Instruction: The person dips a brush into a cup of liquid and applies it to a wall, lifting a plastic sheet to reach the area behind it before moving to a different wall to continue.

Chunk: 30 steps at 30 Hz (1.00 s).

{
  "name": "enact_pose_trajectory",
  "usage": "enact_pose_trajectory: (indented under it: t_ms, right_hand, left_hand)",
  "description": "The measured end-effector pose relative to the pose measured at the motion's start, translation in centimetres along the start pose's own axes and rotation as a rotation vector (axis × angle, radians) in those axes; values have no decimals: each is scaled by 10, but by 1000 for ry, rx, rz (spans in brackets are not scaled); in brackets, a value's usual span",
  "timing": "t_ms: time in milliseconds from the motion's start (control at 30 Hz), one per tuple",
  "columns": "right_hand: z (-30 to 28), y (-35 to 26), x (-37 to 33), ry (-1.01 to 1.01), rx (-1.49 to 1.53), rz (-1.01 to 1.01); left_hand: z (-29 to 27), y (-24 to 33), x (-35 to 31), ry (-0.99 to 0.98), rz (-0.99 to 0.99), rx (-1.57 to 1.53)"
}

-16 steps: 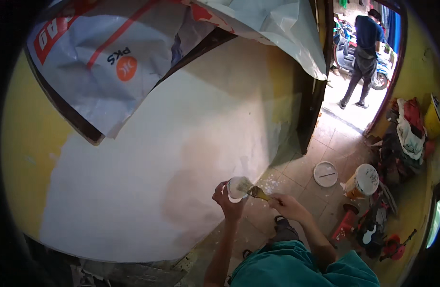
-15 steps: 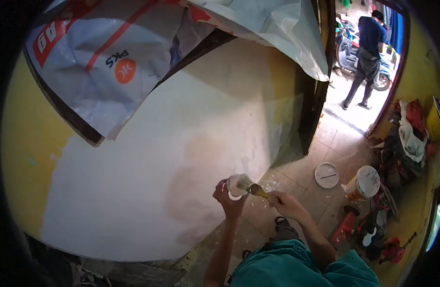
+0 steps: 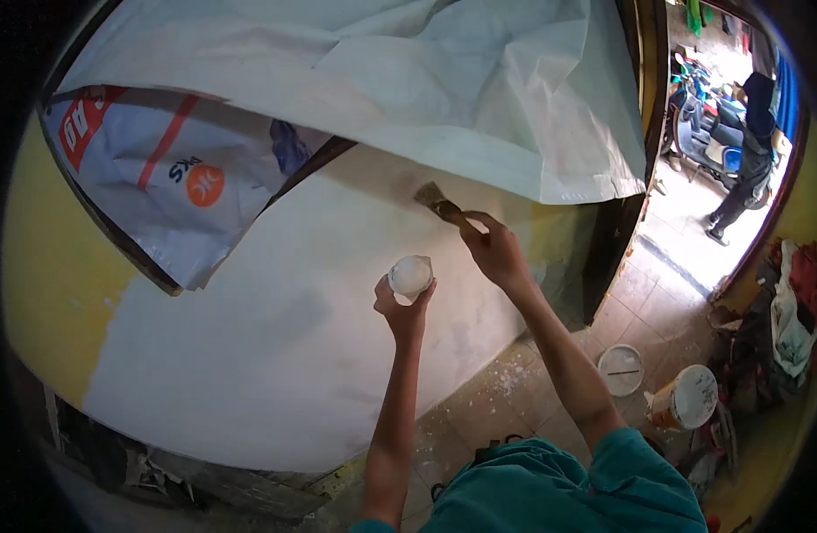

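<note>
My left hand (image 3: 403,305) is closed round a small cup (image 3: 411,276) with white paint in it, held upright in front of the wall. Higher up and to the right, my right hand (image 3: 497,253) grips a paintbrush (image 3: 442,206) by its handle. The brush's bristles point up and left, at the white-painted wall (image 3: 248,355) just below a hanging plastic sheet. Whether the bristles touch the wall I cannot tell.
A pale plastic sheet (image 3: 408,80) and a printed banner (image 3: 213,240) hang over the upper wall. On the tiled floor to the right lie a round lid (image 3: 621,369) and a paint bucket (image 3: 693,397). Beyond the doorway, a person (image 3: 753,151) stands beside a motor scooter (image 3: 706,142).
My right hand has lifted the paintbrush from the cup up to the wall under the sheet. The cup in my left hand has risen slightly. The person in the doorway has shifted.
</note>
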State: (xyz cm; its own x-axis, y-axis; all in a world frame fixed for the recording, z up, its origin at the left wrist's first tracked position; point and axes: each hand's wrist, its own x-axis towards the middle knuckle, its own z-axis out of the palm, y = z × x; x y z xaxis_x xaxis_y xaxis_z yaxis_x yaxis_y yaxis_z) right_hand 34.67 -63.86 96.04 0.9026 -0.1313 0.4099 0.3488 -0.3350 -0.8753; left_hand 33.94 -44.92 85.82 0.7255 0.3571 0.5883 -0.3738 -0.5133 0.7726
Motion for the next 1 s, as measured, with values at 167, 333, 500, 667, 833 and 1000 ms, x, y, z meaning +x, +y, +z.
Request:
enact_pose_trajectory:
  t_ms: [167, 333, 500, 667, 833, 1000]
  right_hand:
    - [20, 28, 41, 133, 23, -177]
    - [39, 39, 52, 121, 19, -193]
    - [44, 60, 18, -84, -163, -52]
    - [35, 72, 9, -204, -299, 102]
    - [31, 50, 72, 233, -291, -504]
    - [23, 29, 84, 369, -171, -854]
  left_hand:
    - [-3, 10, -17, 67, -80, -8]
    - [-19, -2, -54, 19, -127, 27]
    - [-38, -3, -96, 52, -218, -66]
    - [-54, -26, -139, 91, -174, 294]
    - [-56, -26, -157, 142, -316, 171]
    - [-71, -51, -174, 151, -386, 62]
